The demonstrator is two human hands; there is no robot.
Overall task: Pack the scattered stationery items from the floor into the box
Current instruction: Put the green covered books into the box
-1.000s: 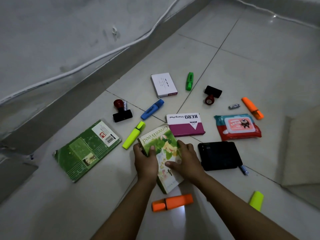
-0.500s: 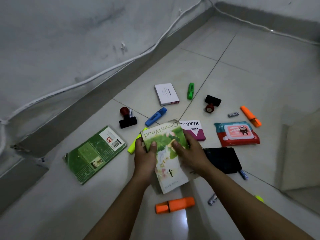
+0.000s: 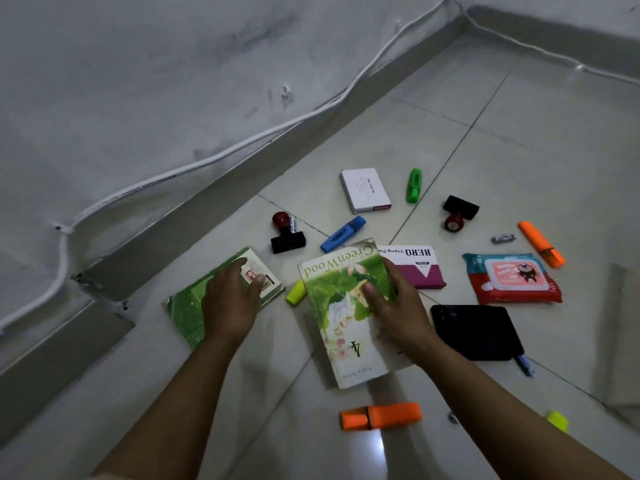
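My right hand (image 3: pixel 394 313) grips the right edge of the "Green Wood" book (image 3: pixel 343 313), holding it a little above the tiled floor. My left hand (image 3: pixel 232 303) lies spread, fingers apart, on a green book (image 3: pixel 187 310) flat on the floor to the left. A yellow highlighter (image 3: pixel 295 293) peeks out between the two books. Around them lie a HERO stamp pad box (image 3: pixel 417 268), a blue highlighter (image 3: pixel 343 233), a black pad (image 3: pixel 476 332) and an orange highlighter (image 3: pixel 381 415). The pale box (image 3: pixel 623 334) shows at the right edge.
Farther back lie a white box (image 3: pixel 365 189), a green highlighter (image 3: pixel 414 185), two black rubber stamps (image 3: pixel 287 233) (image 3: pixel 459 213), a second orange highlighter (image 3: pixel 541 244) and a wet-wipes pack (image 3: pixel 512 278). The wall and skirting (image 3: pixel 207 199) run along the left.
My left hand has let go of the Green Wood book and moved left onto the green book. My right hand alone now holds the Green Wood book.
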